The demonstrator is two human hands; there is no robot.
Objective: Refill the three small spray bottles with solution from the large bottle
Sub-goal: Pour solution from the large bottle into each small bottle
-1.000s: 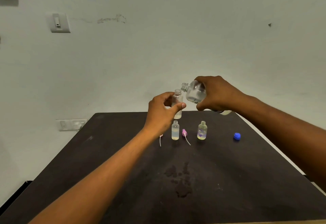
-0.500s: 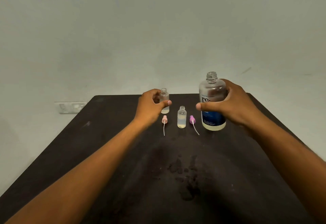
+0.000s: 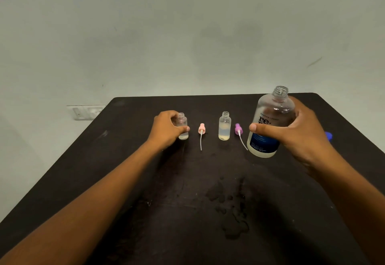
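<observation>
Head camera looked down on your dark table (image 3: pixel 129 173), where your left hand (image 3: pixel 166 129) curled its fingers and thumb round a small uncapped spray bottle (image 3: pixel 183 126) that stood upright at the far left of the row, with a little clear liquid at its bottom. Your right hand (image 3: pixel 300 133) gripped the large bottle (image 3: pixel 268 123), thumb across its label, and that bottle stood upright and open-necked at the right of the row; its base seemed to rest on the table, though I could not be sure. Between your hands stood a second small bottle (image 3: pixel 224 126), uncapped, roughly half full of pale liquid and touched by neither hand. A pink spray top (image 3: pixel 201 129) lay between the two small bottles, its tube pointing toward you. A purple spray top (image 3: pixel 238 129) lay just beside the large bottle. A blue cap (image 3: pixel 328 135) showed behind your right hand. Wet patches (image 3: pixel 229 202) marked the table nearer to you.
</observation>
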